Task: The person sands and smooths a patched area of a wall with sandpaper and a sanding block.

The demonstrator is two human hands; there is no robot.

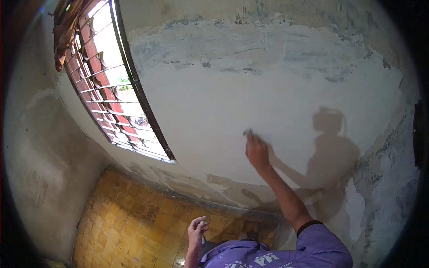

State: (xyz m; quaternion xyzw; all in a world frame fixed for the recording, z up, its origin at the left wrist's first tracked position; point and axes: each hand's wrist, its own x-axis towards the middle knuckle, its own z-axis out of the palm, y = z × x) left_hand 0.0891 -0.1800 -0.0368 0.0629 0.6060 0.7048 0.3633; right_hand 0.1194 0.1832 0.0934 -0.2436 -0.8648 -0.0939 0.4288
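My right arm reaches up to the wall, which bears a broad pale, smooth coat. The fingers of my right hand are closed in a pinch against this coat. A small dark grey thing shows at the fingertips; its kind is too small to tell. Low in front of my purple shirt, my left hand hangs with loosely bent fingers that stand apart. Nothing shows in it, and pale smears mark its fingertips.
A barred window with a dark frame is to the left, with a brown cloth at its top. Rough grey patches border the coat. Yellow floor tiles lie below. My shadow falls on the wall at right.
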